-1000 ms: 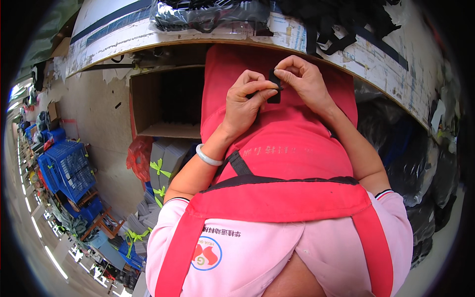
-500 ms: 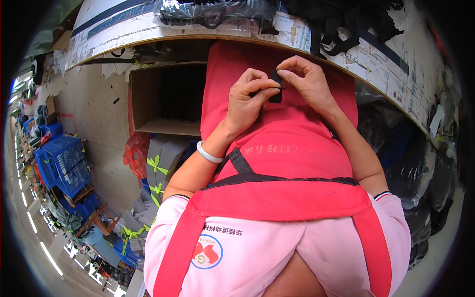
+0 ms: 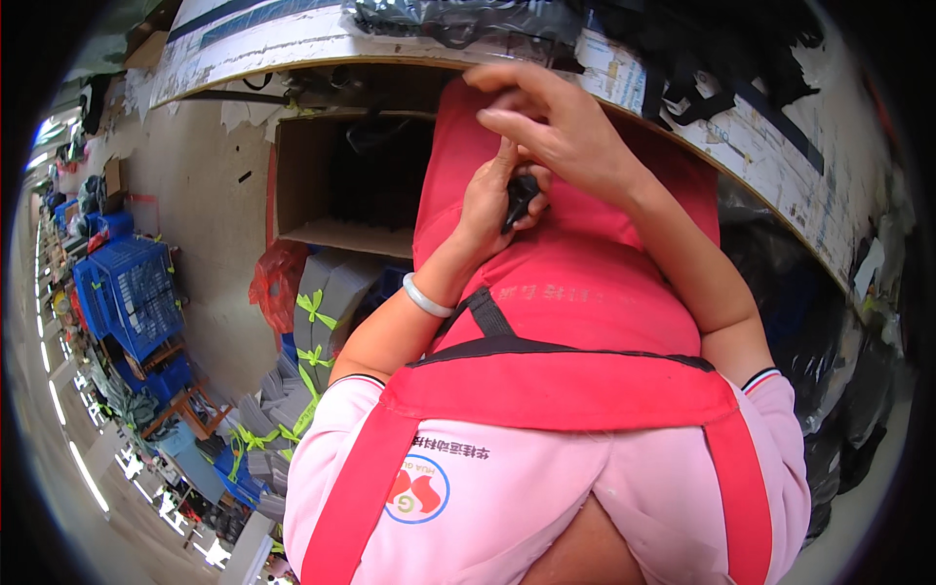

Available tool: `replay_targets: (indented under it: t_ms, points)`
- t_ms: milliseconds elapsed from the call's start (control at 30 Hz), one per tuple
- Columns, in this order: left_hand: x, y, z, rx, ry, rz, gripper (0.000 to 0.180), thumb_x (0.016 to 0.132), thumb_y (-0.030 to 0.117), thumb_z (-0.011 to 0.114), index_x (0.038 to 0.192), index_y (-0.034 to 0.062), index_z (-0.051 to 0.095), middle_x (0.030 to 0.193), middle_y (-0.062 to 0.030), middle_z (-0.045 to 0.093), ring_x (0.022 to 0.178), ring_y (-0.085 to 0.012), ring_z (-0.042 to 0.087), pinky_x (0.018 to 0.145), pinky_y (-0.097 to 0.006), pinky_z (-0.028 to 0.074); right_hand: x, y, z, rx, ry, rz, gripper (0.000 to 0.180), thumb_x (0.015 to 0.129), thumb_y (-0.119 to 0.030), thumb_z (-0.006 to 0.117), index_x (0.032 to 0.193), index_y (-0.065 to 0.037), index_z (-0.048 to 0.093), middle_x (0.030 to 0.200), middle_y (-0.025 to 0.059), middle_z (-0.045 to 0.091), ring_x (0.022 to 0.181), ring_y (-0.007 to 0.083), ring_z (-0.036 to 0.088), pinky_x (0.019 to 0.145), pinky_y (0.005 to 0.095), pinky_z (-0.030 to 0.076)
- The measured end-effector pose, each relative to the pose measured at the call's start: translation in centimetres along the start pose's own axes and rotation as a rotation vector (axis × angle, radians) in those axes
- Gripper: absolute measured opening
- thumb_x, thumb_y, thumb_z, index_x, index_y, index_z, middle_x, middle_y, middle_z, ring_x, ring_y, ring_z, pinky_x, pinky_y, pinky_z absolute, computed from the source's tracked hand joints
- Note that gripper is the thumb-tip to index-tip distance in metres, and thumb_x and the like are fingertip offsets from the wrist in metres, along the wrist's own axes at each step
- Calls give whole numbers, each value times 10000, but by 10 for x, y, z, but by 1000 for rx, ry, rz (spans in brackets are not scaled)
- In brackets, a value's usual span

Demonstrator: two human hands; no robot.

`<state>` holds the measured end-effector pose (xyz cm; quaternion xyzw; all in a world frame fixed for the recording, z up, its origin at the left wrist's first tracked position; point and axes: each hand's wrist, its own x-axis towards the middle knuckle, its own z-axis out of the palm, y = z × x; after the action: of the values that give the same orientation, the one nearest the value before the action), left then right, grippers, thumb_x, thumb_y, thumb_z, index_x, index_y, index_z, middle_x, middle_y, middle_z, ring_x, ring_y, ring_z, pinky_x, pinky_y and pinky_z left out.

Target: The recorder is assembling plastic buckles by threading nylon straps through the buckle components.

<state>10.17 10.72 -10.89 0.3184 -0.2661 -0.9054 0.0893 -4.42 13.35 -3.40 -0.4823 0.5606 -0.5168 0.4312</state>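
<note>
I look down over a red apron that hangs from my chest to the edge of a worktable. My left hand is closed around a small black plastic part, held against the apron. My right hand hovers just above it with the fingers spread and nothing visibly in it. A pale bangle sits on my left wrist.
Black straps and bagged parts lie piled on the worktable. An open cardboard box sits under it on the left. Bundled grey sheets tied with green tape, a red bag and blue crates stand on the floor.
Both hands were pinching the black part together near the apron's top. Now my right hand has let go and lifted up, while my left hand keeps the part, lower down.
</note>
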Motion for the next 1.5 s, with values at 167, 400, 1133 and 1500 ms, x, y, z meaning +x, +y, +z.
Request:
replay_targets:
  t_ms: [167, 400, 1133, 1500]
  points:
    - [-1, 5, 4, 94, 27, 2, 666, 966, 613, 312, 1108, 24, 588, 735, -62, 594, 483, -118, 511, 377, -227, 367, -40, 22, -21, -322, -239, 104, 258, 800, -112, 696, 1037, -19, 652, 1040, 112, 633, 839, 225, 627, 764, 317, 503]
    - [9, -3, 14, 387, -124, 193, 614, 1006, 528, 318, 1124, -9, 592, 902, -71, 642, 732, -110, 592, 578, -208, 466, -50, 28, -21, -465, -323, 158, 242, 786, -136, 698, 997, -25, 655, 1061, 103, 621, 996, 292, 582, 833, 387, 474]
    - [11, -5, 15, 290, -148, -191, 500, 989, 482, 435, 979, 21, 628, 829, -51, 637, 725, -115, 590, 655, -225, 476, -80, 15, -36, -183, -305, 213, 114, 841, -137, 674, 863, -35, 627, 857, 76, 610, 856, 193, 560, 783, 310, 461]
    - [14, -5, 16, 129, -213, -194, 450, 986, 462, 456, 936, 41, 604, 735, -42, 603, 568, -96, 551, 501, -196, 430, -75, 30, -52, -250, -158, 197, 129, 895, -96, 597, 922, 29, 578, 829, 116, 613, 747, 193, 615, 674, 304, 487]
